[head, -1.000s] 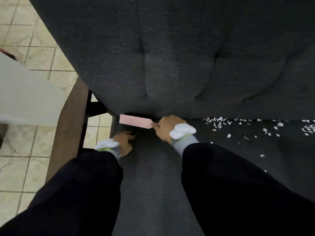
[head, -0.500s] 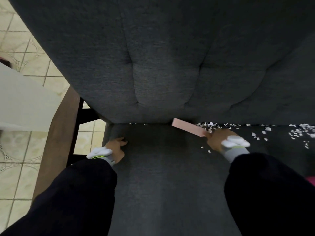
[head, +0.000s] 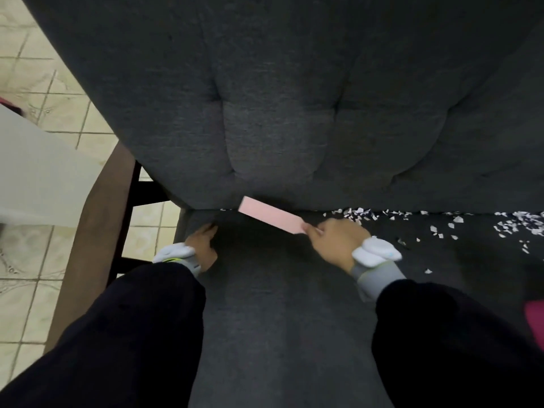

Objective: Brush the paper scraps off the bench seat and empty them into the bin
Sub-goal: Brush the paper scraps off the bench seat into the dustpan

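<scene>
Paper scraps (head: 512,225) lie strewn on the bench seat (head: 279,313) along its back crease, at 2 to 3 o'clock of the right hand (head: 332,242). Nearest, two dark sleeves (head: 123,334) reach forward, and a magenta thing (head: 536,322) shows at the view's 4 o'clock edge. The left hand (head: 203,245) rests on the seat's back left corner, fingers loosely bent, holding nothing. The right hand pinches a pink card (head: 269,214) that slants toward 10 o'clock, its far end at the crease. The tufted backrest (head: 294,98) rises directly behind. At 9 o'clock are a brown wooden rail (head: 97,219), a white sheet (head: 35,178) and the tiled floor (head: 29,69).
</scene>
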Action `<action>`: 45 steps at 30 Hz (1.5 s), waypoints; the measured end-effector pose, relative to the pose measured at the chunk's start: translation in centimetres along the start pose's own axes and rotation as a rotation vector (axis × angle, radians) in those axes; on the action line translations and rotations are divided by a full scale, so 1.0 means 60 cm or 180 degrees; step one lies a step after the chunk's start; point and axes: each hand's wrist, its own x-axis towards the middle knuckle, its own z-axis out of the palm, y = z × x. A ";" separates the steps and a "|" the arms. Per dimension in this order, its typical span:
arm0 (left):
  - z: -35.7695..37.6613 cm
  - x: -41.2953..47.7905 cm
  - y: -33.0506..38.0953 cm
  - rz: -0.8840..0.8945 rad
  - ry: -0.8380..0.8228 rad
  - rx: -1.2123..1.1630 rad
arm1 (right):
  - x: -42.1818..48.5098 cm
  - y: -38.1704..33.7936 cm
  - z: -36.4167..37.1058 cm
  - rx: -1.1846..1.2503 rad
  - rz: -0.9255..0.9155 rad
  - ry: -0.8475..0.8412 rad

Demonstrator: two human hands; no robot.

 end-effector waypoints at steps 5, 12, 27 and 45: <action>0.015 0.003 -0.025 -0.0001 0.0113 0.0126 | 0.051 -0.116 0.026 -0.0094 -0.0530 -0.0100; 0.023 0.008 -0.037 0.0338 0.0065 0.0250 | 0.106 -0.168 0.042 -0.0417 -0.0640 -0.0162; 0.025 0.009 -0.034 0.0342 0.0091 0.0341 | 0.056 0.162 -0.030 -0.0929 0.0302 0.0003; 0.005 0.033 -0.012 0.0520 -0.0258 0.1053 | 0.100 -0.174 0.027 -0.0565 -0.0890 -0.0398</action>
